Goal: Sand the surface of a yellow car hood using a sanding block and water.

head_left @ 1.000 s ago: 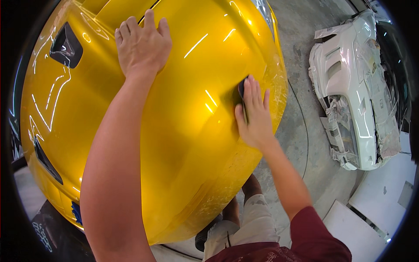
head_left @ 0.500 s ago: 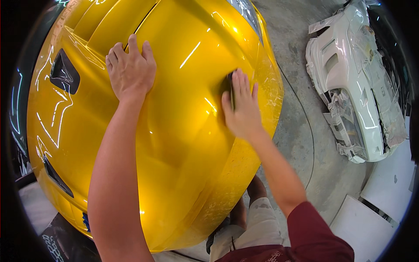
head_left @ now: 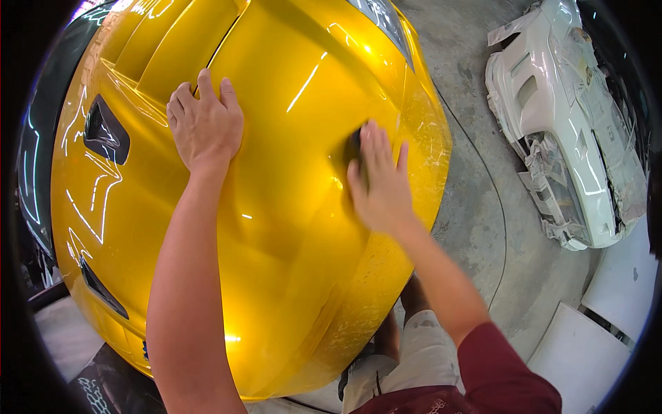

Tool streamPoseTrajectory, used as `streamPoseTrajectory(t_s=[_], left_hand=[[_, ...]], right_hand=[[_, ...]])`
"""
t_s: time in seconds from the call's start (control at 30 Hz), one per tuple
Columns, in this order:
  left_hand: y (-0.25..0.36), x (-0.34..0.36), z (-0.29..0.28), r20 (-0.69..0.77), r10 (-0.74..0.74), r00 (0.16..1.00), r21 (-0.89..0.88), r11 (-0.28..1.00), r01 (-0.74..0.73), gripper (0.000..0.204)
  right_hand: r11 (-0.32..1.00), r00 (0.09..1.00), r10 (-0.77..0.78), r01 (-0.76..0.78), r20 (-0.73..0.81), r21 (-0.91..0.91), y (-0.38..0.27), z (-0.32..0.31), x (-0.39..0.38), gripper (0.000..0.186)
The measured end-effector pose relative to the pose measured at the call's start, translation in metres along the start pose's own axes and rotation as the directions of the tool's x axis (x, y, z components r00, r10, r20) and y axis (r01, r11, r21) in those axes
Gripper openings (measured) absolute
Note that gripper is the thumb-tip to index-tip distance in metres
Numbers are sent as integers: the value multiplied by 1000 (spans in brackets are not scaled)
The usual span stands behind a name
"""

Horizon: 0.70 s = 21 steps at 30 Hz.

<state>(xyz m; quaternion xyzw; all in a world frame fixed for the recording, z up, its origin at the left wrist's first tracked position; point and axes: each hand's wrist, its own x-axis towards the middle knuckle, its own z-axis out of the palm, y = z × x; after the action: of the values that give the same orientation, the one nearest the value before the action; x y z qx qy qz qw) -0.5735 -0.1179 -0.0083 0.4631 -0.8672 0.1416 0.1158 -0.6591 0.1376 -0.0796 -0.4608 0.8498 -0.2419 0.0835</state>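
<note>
A glossy yellow car hood [head_left: 276, 221] fills the middle of the view. My left hand [head_left: 205, 127] rests on it, palm down with fingers spread, beside a dark seam line. My right hand [head_left: 379, 179] presses a small dark flat pad [head_left: 356, 143] against the hood's right part. Its fingers lie along the pad's edge, and motion blurs both; the pad's exact kind is not clear. Along the hood's right edge the yellow surface [head_left: 427, 138] looks wrinkled and clear-edged, like film. A headlight [head_left: 386, 24] sits at the top right.
Two black vents [head_left: 107, 130] open in the hood's left side. A white bumper [head_left: 552, 124] wrapped in plastic lies on the concrete floor [head_left: 476, 207] at right, with white panels [head_left: 583, 359] below it. A dark cable [head_left: 502, 207] runs across the floor.
My right hand has shifted slightly left and down over the hood with the dark pad. My left hand stays on the hood near the seam; the whole view has shifted a little.
</note>
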Motion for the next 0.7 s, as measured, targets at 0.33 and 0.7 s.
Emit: streamPoseTrajectory(t_s=[0.33, 0.7], left_hand=[[3, 2, 3, -25, 22, 999, 13, 1000, -22, 51], [1, 2, 2, -35, 15, 999, -6, 1000, -15, 50]], right_hand=[[999, 1000, 1, -2, 8, 34, 43, -11, 33, 65], [970, 973, -233, 233, 5, -65, 79, -26, 46, 62]])
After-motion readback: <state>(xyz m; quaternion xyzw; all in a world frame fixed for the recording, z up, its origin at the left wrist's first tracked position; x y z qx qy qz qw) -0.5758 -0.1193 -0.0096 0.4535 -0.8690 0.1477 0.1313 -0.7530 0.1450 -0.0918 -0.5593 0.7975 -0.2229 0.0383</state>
